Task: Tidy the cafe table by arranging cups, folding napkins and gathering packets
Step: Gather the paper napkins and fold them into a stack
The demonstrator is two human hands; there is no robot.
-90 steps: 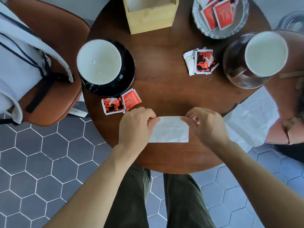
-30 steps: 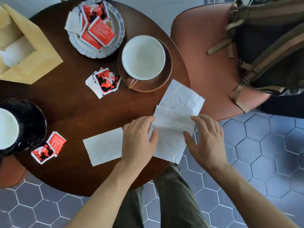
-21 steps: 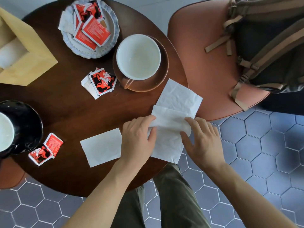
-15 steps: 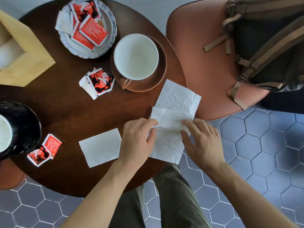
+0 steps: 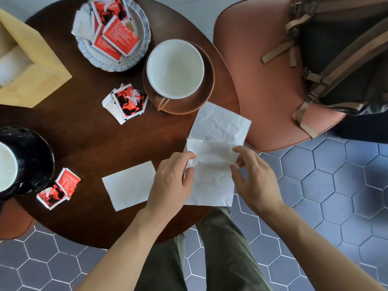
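A crumpled white napkin (image 5: 212, 177) lies over the table's right edge, on top of a second open napkin (image 5: 220, 122). My left hand (image 5: 170, 181) pinches its left edge and my right hand (image 5: 252, 181) pinches its right edge. A folded napkin (image 5: 128, 184) lies flat to the left of my left hand. Red packets lie in three places: a pile (image 5: 128, 102) mid-table, two (image 5: 57, 190) beside the black cup (image 5: 6, 164), and several in the grey dish (image 5: 136, 53). A white cup (image 5: 175, 69) sits on a brown saucer (image 5: 207, 89).
The round dark wooden table (image 5: 84, 131) holds a yellow wooden napkin box (image 5: 31, 80) at the far left. An orange chair (image 5: 262, 85) with a dark backpack (image 5: 346, 59) stands to the right. Grey hexagonal floor tiles lie below.
My view has swung to the table's right side. The folded napkin was let go and lies flat. Both hands have moved onto the crumpled napkin and taken hold of its edges.
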